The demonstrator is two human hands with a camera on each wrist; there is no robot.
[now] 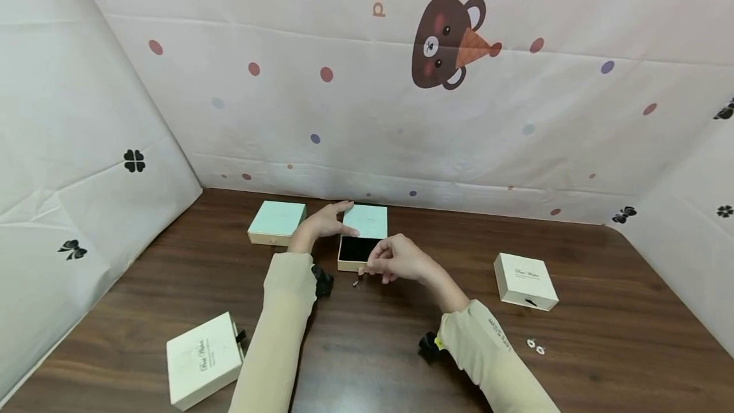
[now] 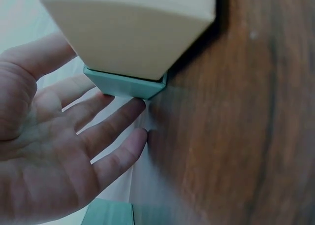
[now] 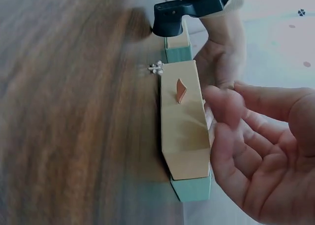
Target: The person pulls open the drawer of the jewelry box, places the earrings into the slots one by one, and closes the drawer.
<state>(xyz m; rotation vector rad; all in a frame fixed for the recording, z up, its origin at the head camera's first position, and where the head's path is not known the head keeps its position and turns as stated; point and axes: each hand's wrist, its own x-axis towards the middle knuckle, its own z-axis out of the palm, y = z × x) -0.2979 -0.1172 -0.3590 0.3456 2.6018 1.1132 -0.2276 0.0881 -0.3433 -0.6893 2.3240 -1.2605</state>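
A mint-lidded box stands near the back edge with its cream drawer pulled out, showing a black lining. My left hand rests at the left end of this box, thumb on its top and long fingers along the side; in the left wrist view the fingers touch the mint sleeve. Over the drawer's front right, my right hand pinches a tiny piece, apparently an earring, mostly hidden by thumb and forefinger. A small earring lies on the table before the drawer. The drawer's peach pull tab sticks out.
A second mint box is at the back left. Two white boxes with black tabs stand apart: one front left, one right. A pair of flower-like earrings lies by the right one. Printed cloth walls enclose the table.
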